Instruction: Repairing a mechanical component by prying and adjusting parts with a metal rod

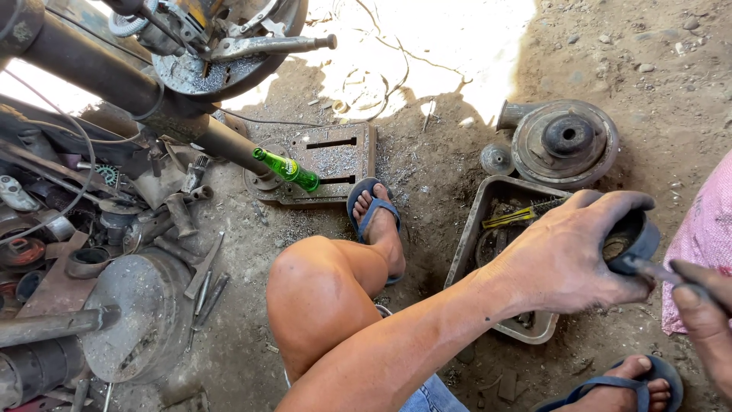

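Fingers: left hand is wrapping its fingers closed over a dark round ring part; right hand at 4 o'clock is pinching shut on a thin metal tool.
Drill stand: a big dark column machine is filling the 10 o'clock side, its slotted base plate lying flat on the ground.
Metal disc: a heavy grey wheel is lying at 8 o'clock among scrap pieces.
Pump housing: a round rusty casting is resting at 1 o'clock.
Tray: a grey metal tray is sitting under the left hand, probably for catching dirt and small pieces.
Ring part: it is being held above the tray, enclosed by the left fingers, thumb below; I think this grip is keeping it steady while the tool tip is touching its rim at 4 o'clock.
Bottle: a green glass bottle is leaning on the base plate.
Brush: a wire brush with a yellow handle is lying in the tray.
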